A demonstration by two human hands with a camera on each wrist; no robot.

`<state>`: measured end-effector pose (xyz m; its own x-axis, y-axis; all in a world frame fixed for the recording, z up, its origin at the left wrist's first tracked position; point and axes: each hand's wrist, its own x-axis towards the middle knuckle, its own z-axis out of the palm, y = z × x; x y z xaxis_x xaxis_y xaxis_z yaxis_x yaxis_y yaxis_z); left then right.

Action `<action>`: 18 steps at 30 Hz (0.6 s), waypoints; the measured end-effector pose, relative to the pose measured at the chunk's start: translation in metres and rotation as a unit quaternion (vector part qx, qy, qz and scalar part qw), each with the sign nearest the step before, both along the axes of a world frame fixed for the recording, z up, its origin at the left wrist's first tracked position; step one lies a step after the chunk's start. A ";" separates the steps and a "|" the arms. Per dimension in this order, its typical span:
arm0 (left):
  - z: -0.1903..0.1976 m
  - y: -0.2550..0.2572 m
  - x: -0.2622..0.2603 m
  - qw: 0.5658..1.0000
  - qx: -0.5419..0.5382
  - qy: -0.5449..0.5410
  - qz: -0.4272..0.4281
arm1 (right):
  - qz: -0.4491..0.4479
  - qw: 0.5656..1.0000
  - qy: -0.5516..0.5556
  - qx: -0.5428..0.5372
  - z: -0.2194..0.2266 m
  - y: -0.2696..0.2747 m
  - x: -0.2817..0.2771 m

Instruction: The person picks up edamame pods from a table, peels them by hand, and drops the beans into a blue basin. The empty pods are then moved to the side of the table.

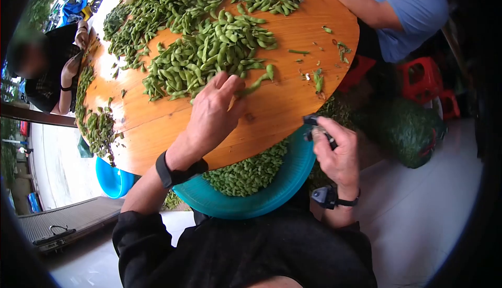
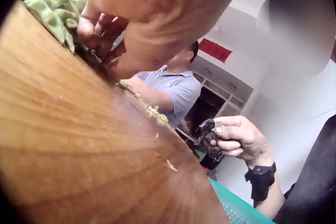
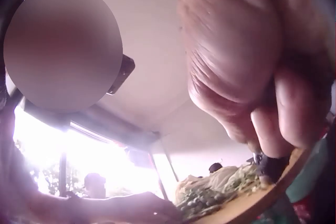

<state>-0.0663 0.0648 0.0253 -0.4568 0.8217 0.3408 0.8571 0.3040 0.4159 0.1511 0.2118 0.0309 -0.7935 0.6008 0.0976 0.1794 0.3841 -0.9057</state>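
My left hand (image 1: 217, 107) reaches over the table to the near edge of a heap of green soybean pods (image 1: 209, 58). Its fingers are curled and pinch a green pod (image 1: 254, 86) that sticks out to the right of them. In the left wrist view the fingertips (image 2: 90, 35) are low over the wood, beside the pods. Off the table's front edge, my right hand (image 1: 337, 149) grips a small black tool (image 1: 312, 120); the fingers hide much of it. Below, a teal basin (image 1: 235, 207) contains shelled green beans (image 1: 251, 173).
The round wooden table (image 1: 293, 94) carries more pods and scraps (image 1: 319, 78). One person in a blue shirt (image 1: 418, 13) sits at the right; another person in dark clothes (image 1: 47, 73) sits at the left. Red stools (image 1: 421, 81) and a full green bag (image 1: 408, 131) stand at the right.
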 end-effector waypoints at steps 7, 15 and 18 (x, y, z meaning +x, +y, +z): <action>0.010 -0.030 0.042 0.889 0.022 -0.457 -0.023 | 0.099 0.895 0.055 -0.432 0.000 -0.030 -0.034; -0.004 -0.044 0.054 0.897 0.075 -0.435 -0.006 | 0.114 0.885 0.035 -0.450 -0.007 -0.040 -0.043; -0.010 -0.046 0.057 0.908 0.111 -0.404 -0.018 | 0.113 0.892 0.028 -0.437 -0.007 -0.038 -0.043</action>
